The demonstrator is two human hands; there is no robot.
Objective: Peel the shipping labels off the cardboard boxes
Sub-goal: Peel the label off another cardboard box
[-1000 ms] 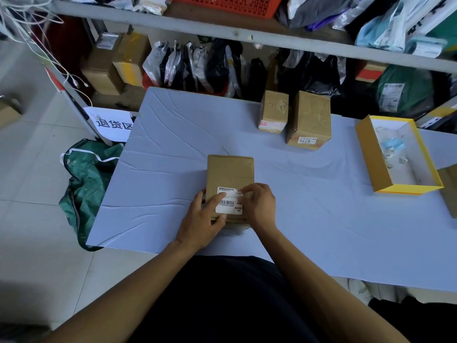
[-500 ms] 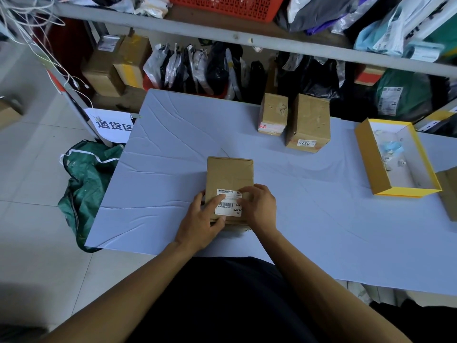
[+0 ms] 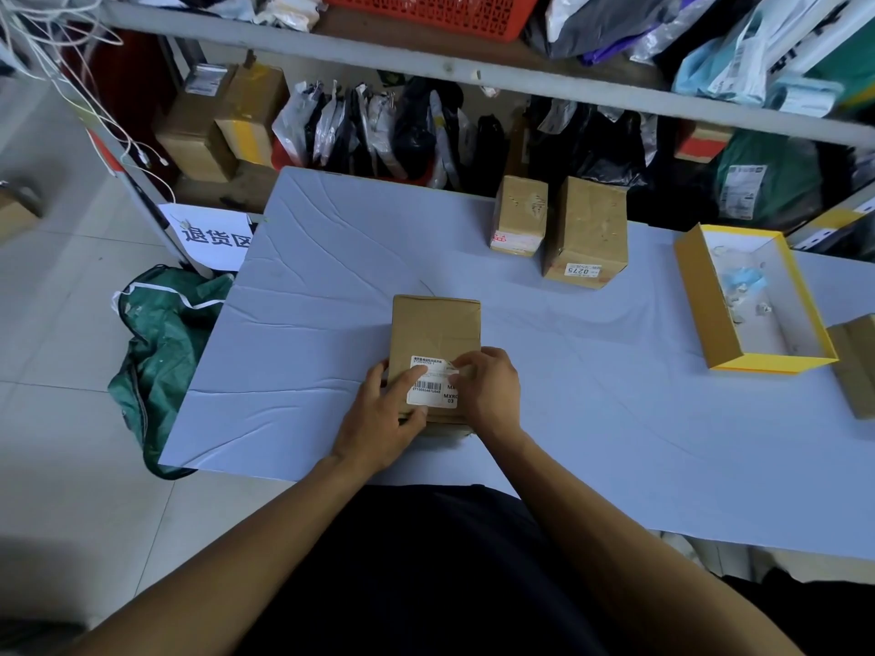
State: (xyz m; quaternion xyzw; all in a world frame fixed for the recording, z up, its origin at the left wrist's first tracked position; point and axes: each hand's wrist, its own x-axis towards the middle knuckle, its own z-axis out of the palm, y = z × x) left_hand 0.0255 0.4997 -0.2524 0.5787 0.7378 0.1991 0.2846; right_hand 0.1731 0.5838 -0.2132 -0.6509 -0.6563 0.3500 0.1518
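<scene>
Head view looks down on a counter (image 3: 592, 419) under a pale, creased cloth, with a shelf (image 3: 473, 73) of parcels beyond it. On the floor, left of the left hand, lies a green bag (image 3: 161, 352). Far right of the right hand sits an open yellow tray (image 3: 710, 319) with scraps inside. Beyond both hands, well apart from them, stand two sealed boxes — a bigger one (image 3: 589, 229) with a label low on its front and a smaller one (image 3: 520, 213) just beside it to the left. The box (image 3: 435, 333) being worked lies flat between the hands at the near edge. Its white label (image 3: 433, 390) sits on the near half of the top face, between the two hands. The left hand (image 3: 383, 419) holds the box, forefinger laid straight on the label, thumb at the near edge. The right hand (image 3: 487, 390) has its fingers curled at the label's far right corner — pinching that lifted corner, it seems.
</scene>
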